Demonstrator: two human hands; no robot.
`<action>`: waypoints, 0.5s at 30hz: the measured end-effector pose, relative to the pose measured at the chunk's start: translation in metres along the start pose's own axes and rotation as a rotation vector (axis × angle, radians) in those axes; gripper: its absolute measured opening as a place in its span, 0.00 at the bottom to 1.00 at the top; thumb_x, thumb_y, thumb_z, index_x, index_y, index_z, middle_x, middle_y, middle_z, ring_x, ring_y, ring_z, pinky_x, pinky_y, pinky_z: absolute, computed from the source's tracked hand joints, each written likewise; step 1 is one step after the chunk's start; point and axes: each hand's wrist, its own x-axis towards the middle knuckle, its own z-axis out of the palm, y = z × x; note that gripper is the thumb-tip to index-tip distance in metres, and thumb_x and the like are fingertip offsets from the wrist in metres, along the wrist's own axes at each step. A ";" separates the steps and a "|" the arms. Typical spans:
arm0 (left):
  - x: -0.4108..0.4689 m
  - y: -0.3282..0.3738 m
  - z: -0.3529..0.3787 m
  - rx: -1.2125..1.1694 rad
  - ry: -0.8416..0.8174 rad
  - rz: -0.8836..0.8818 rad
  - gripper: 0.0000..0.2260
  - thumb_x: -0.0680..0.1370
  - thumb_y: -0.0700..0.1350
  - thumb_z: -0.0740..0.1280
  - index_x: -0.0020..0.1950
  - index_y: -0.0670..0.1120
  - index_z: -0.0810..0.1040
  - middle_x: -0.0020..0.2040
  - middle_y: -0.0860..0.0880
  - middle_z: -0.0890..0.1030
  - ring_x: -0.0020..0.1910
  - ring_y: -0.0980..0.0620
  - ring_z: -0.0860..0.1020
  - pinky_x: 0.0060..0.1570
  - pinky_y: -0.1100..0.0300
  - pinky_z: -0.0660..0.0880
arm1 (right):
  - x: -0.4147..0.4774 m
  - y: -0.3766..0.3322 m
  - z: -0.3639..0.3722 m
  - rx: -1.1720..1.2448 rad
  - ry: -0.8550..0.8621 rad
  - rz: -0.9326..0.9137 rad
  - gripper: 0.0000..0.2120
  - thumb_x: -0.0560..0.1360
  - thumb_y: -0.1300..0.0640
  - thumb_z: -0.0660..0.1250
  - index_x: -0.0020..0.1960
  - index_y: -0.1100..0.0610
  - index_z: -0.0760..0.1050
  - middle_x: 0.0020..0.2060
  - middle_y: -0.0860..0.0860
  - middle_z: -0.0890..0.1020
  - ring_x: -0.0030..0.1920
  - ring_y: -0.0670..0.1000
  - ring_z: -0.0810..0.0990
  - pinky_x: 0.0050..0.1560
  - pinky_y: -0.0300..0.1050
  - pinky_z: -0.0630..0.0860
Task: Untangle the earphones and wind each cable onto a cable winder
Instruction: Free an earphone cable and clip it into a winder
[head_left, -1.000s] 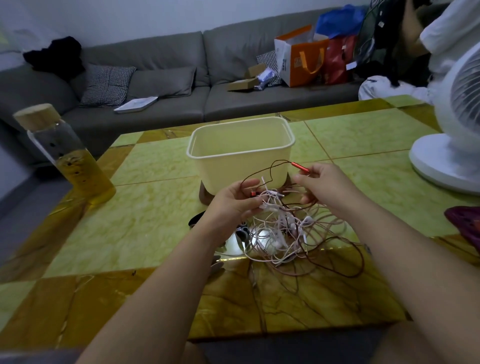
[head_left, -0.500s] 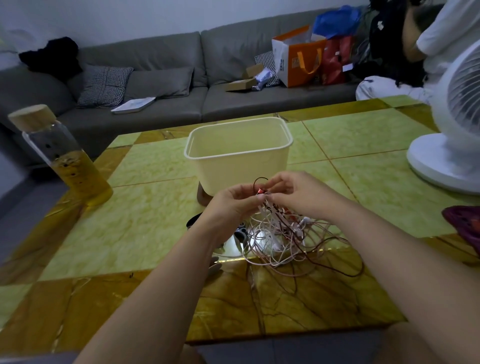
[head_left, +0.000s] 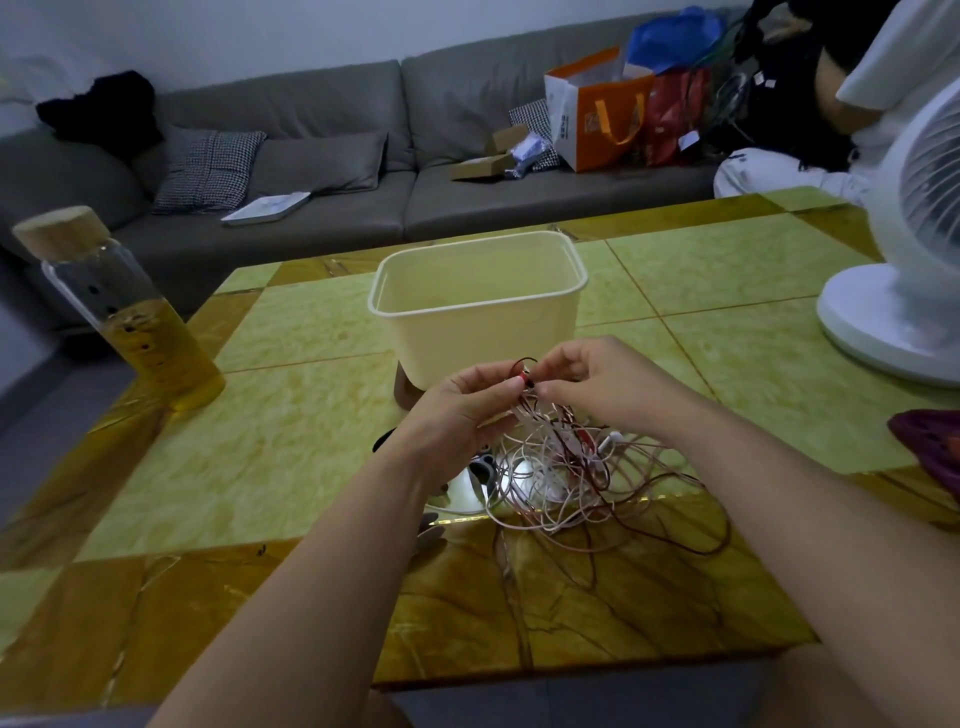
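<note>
A tangle of white and dark red earphone cables (head_left: 571, 478) lies on the table in front of me, its top lifted off the surface. My left hand (head_left: 457, 410) and my right hand (head_left: 592, 384) meet just above the heap, fingertips close together. Both pinch the dark red cable (head_left: 525, 376) near a small red end piece, with a short loop standing up between them. Dark cable winders (head_left: 483, 465) lie partly hidden under my left wrist and the tangle.
A cream plastic tub (head_left: 478, 306) stands just behind my hands. A glass bottle of yellow liquid (head_left: 124, 312) is at the left, a white fan (head_left: 904, 280) at the right. A dark red object (head_left: 930, 441) sits at the right edge. A sofa and a seated person lie beyond.
My right hand moved left from holding the red end piece out wide and now meets my left hand over the tangle. The big red loop has shrunk to a small one.
</note>
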 end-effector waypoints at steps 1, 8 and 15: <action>0.001 0.000 0.000 -0.011 -0.001 -0.001 0.07 0.75 0.35 0.67 0.50 0.42 0.80 0.43 0.47 0.83 0.42 0.53 0.82 0.46 0.62 0.80 | 0.000 0.000 0.000 0.014 -0.010 0.009 0.06 0.75 0.57 0.70 0.46 0.46 0.77 0.43 0.45 0.84 0.45 0.44 0.82 0.48 0.40 0.75; 0.006 -0.003 0.005 0.087 0.048 0.042 0.04 0.76 0.34 0.67 0.44 0.43 0.79 0.39 0.47 0.82 0.37 0.54 0.80 0.40 0.63 0.79 | 0.000 0.004 0.002 0.040 0.041 0.020 0.07 0.73 0.57 0.72 0.42 0.45 0.79 0.41 0.47 0.85 0.44 0.47 0.83 0.45 0.42 0.77; 0.005 -0.003 0.005 0.232 0.041 -0.013 0.08 0.69 0.42 0.73 0.47 0.44 0.80 0.40 0.48 0.82 0.36 0.55 0.78 0.38 0.64 0.76 | -0.001 0.002 -0.002 0.086 0.010 0.088 0.05 0.74 0.59 0.70 0.44 0.50 0.78 0.41 0.48 0.84 0.42 0.45 0.80 0.41 0.39 0.71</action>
